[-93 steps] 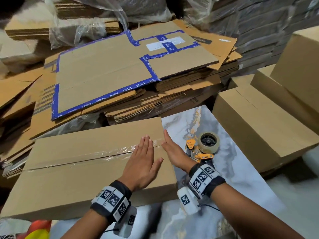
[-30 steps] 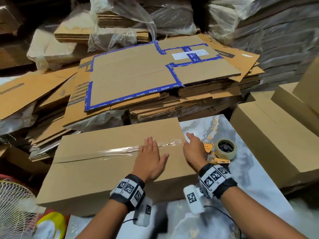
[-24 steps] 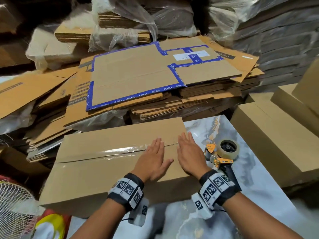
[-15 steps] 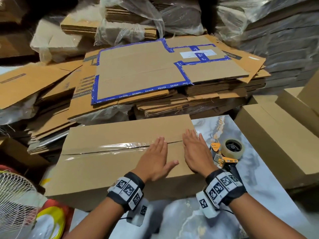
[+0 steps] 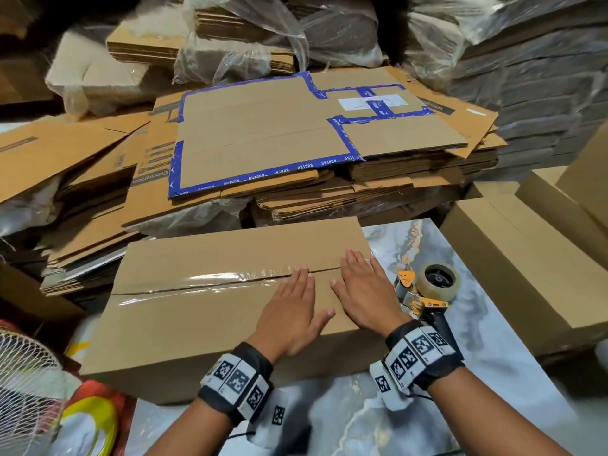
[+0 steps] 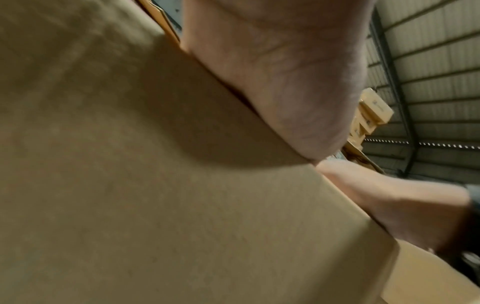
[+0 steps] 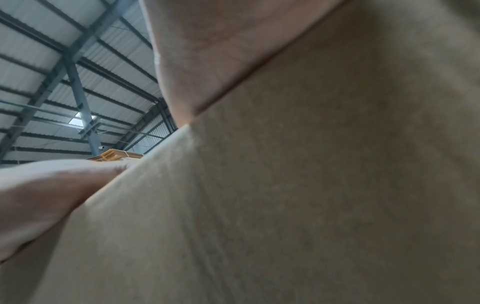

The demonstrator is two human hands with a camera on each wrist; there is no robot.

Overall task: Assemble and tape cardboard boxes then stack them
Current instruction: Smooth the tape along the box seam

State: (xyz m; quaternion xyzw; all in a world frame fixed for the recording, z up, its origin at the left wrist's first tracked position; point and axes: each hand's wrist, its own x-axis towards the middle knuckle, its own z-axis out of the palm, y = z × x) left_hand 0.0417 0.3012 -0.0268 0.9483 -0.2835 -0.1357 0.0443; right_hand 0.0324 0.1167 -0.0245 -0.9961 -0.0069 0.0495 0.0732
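Marble table (image 5: 378, 422), taped box (image 5: 204, 311), both hands flat on top

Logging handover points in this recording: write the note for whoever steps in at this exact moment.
Left hand and right hand: both flat, fingers straight, pressing the top of the cardboard box near its right end.
Box lies on the marble-pattern table; clear tape covers its centre seam.
Tape dispenser lies on the table, right of the box.
Done: flaps closed, seam taped.
Left: finish smoothing, then stack it, probably with the assembled boxes on the right.
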